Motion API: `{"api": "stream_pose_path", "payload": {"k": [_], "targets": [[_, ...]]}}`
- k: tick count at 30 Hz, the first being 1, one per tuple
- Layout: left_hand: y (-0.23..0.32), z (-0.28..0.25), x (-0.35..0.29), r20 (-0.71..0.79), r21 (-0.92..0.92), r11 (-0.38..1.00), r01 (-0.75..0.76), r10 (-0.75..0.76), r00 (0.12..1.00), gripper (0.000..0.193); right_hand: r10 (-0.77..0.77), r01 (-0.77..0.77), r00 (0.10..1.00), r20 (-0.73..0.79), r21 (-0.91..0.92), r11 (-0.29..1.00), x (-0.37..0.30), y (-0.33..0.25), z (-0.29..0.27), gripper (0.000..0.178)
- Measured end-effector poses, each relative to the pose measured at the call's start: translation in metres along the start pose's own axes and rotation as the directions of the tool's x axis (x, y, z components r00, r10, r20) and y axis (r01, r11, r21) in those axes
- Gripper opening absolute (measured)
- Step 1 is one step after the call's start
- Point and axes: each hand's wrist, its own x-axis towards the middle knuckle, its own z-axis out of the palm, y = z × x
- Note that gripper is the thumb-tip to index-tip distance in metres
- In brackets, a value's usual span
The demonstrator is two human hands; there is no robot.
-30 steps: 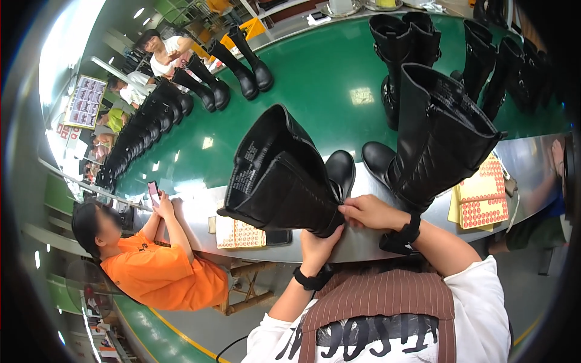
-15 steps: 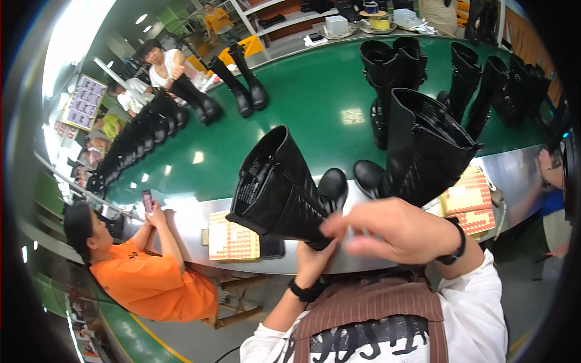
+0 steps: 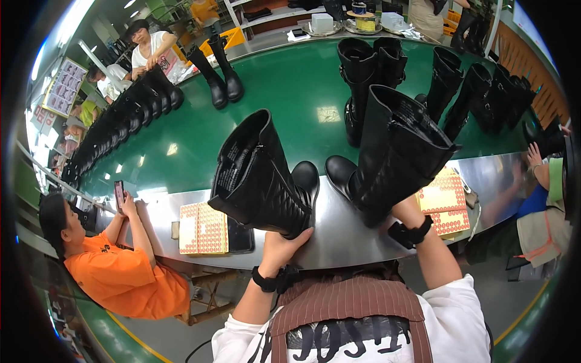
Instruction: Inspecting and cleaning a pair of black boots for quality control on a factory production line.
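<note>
The left boot (image 3: 275, 190), black and tall, stood on the steel edge (image 3: 339, 247) of the bench, at eleven o'clock from the person's chest. Its long axis ran from the foot up to the open top, leaning toward ten o'clock, with the toe toward twelve. The left hand (image 3: 284, 249) was the nearer one, clasped low at the heel with its thumb against it; its fingers were hidden. The right boot (image 3: 393, 160) stood at one o'clock, its top leaning toward two. Behind its ankle was the right hand (image 3: 407, 210); I could not tell if it pinched or only touched. Sticker sheets (image 3: 206, 228) lay at ten o'clock, and beyond them a co-worker in orange (image 3: 121, 272) held a phone (image 3: 119, 195). A row of boots (image 3: 136, 118) lined the green tabletop (image 3: 272, 85) toward ten.
</note>
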Motion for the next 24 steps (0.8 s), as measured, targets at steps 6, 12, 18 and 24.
{"api": "stream_pose_path", "payload": {"k": [6, 12, 18, 24], "targets": [[-0.006, 0.033, -0.007, -0.186, -0.001, 1.000, 0.012, -0.012, 0.983, 0.036, 0.271, -0.314, 0.915, 0.298, 0.104, 0.944, 0.005, -0.068, 0.033, 0.050], [-0.033, 0.030, -0.005, 0.004, 0.218, 0.877, -0.428, 0.438, 0.899, 0.054, 0.403, -0.345, 0.910, 0.095, 0.712, 0.612, 0.009, -0.095, 0.028, 0.063], [-0.024, -0.009, 0.032, 0.217, -0.757, 0.633, 0.158, 0.016, 0.976, 0.062, 0.185, -0.339, 0.919, 0.347, 0.938, -0.074, 0.018, -0.083, 0.013, 0.053], [-0.002, 0.021, 0.007, 0.247, -0.781, 0.502, 0.372, -0.298, 0.922, 0.055, -0.064, -0.539, 0.819, 0.570, 0.727, -0.425, 0.000, -0.086, 0.018, 0.050]]}}
